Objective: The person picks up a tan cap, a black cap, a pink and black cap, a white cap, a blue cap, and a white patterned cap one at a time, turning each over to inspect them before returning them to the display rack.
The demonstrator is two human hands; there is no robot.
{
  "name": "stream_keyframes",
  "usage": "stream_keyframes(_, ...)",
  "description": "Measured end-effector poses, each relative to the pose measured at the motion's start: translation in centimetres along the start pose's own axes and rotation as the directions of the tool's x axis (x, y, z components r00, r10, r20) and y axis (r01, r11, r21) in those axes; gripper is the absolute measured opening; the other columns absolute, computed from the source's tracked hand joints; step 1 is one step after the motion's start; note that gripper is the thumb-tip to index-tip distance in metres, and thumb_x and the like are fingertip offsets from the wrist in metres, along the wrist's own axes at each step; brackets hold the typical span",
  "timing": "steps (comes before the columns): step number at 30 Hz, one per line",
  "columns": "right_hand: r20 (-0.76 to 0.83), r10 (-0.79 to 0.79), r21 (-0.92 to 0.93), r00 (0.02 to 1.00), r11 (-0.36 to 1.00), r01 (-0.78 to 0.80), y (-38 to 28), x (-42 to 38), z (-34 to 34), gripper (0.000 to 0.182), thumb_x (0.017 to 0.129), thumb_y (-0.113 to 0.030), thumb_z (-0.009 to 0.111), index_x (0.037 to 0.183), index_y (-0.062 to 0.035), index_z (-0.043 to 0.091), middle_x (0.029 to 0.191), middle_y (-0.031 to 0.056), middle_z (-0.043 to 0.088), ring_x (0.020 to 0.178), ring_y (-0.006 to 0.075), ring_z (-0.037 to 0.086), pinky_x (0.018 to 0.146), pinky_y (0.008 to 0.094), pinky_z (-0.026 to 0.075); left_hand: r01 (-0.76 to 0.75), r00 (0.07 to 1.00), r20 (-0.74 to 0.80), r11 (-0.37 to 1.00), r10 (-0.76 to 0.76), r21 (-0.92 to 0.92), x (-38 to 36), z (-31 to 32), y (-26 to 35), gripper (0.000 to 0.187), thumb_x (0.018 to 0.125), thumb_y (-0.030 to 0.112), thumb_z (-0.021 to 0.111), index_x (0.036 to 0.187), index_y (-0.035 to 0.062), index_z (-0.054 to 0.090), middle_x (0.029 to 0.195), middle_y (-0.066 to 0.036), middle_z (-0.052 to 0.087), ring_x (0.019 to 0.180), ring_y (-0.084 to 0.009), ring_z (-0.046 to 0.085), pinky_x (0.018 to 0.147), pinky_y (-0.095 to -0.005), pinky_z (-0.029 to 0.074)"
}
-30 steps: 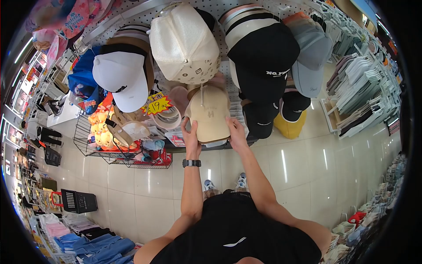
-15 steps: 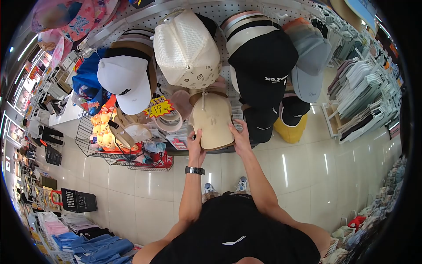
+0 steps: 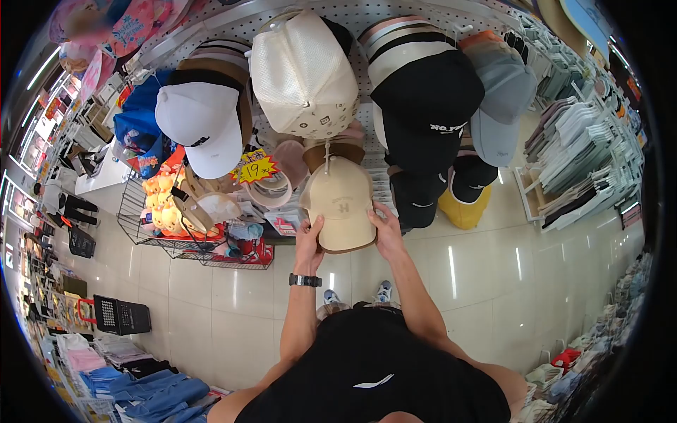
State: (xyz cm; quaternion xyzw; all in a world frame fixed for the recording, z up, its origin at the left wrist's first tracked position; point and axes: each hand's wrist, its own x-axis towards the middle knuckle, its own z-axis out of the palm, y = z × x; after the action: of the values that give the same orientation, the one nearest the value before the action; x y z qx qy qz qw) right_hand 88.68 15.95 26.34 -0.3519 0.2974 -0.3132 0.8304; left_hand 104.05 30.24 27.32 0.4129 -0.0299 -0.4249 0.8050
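Between my two hands is a beige baseball cap (image 3: pixel 340 201) with a brown-edged brim pointing toward me. My left hand (image 3: pixel 308 243) grips its left side, thumb on top near the brim. On the opposite side, my right hand (image 3: pixel 386 229) holds it with the thumb on top and the fingers partly hidden. The cap's crown is at the end of a display hook (image 3: pixel 326 163), close to a brown cap (image 3: pixel 345 152) behind it. Above hangs a cream mesh cap (image 3: pixel 303 77); to the right are black caps (image 3: pixel 427 99).
A white cap (image 3: pixel 201 116) and a yellow price sign (image 3: pixel 254 168) are to the left. A wire basket (image 3: pixel 166 243) of orange plush toys juts out below them. Yellow (image 3: pixel 463 209) and grey (image 3: pixel 498 106) caps hang at right. A black shopping basket (image 3: pixel 121 316) stands on the floor.
Both hands have drawn the beige cap slightly down toward me, and more of the brown cap behind it shows. The view has shifted a little.
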Motion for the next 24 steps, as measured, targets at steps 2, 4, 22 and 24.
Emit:
stream_keyframes(2,0.023,0.016,0.011,1.0,1.0,-0.016,-0.1,0.0,-0.3,0.055,0.099,-0.017,0.072,0.145,-0.0018,0.047,0.122,0.0148,0.069,0.111,0.0226,0.069,0.089,0.0357,0.06,-0.023,0.999,-0.025,1.0,0.023,0.009,-0.5,0.6,0.3,0.019,0.098,0.016,0.073,0.109,0.0055,0.062,0.106,-0.011,0.073,0.089,-0.0199,0.073,0.076,-0.0342,0.063)
stream_keyframes(4,0.014,0.05,0.025,0.999,0.998,-0.051,-0.7,-0.6,0.3,0.055,0.099,-0.018,0.071,0.146,-0.0017,0.047,0.126,0.0148,0.067,0.114,0.023,0.068,0.091,0.0361,0.059,-0.048,0.998,-0.04,0.999,0.049,0.025,-0.8,1.0,0.5,0.02,0.098,0.015,0.074,0.109,0.005,0.061,0.105,-0.011,0.073,0.089,-0.0196,0.074,0.077,-0.0338,0.063)
stream_keyframes(22,0.012,0.184,0.271,0.983,0.945,-0.181,-1.2,-2.5,1.2,0.057,0.095,-0.005,0.07,0.147,-0.0104,0.048,0.129,0.0117,0.066,0.116,0.0245,0.067,0.097,0.0443,0.058,-0.122,0.992,-0.021,0.992,0.122,-0.027,-2.8,0.7,0.5,0.041,0.098,0.01,0.071,0.131,0.0,0.049,0.116,-0.017,0.071,0.106,-0.0187,0.069,0.092,-0.0337,0.058)
stream_keyframes(24,0.01,0.193,0.261,0.981,0.947,-0.189,-1.2,-2.5,1.1,0.058,0.095,-0.005,0.07,0.148,-0.0098,0.047,0.129,0.0118,0.066,0.117,0.0246,0.067,0.098,0.0444,0.057,-0.138,0.99,-0.036,0.99,0.137,-0.02,-3.0,0.7,0.3,0.04,0.099,0.01,0.071,0.131,0.001,0.049,0.117,-0.016,0.071,0.108,-0.019,0.069,0.093,-0.0346,0.057)
